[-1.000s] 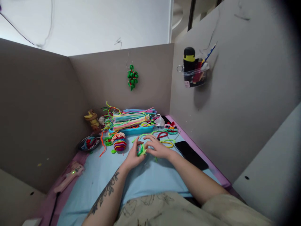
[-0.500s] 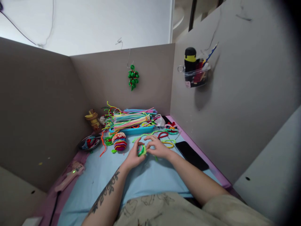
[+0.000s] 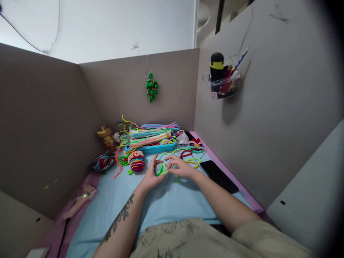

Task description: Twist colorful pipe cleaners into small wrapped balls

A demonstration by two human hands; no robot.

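My left hand is closed around a small round pipe-cleaner piece with green, pink and yellow-green bands. At its right side my right hand has thumb and fingertips pinched on a yellow-green pipe-cleaner end that comes off the piece. Part of the piece is covered by my left fingers. Just left of my hands stands a striped pipe-cleaner pot shape with a peach curly rim. A green pipe cleaner lies behind my hands, and red and yellow loops lie to the right.
A blue tray heaped with pipe cleaners stands at the back. On the right lies a black phone; on the left are a dark bowl, a yellow-brown cup and a pink glue gun. Grey panels surround the table.
The round piece has turned in my left hand and shows more of its pink and green bands. My left hand has shifted slightly left; my right hand stays nearly in place.
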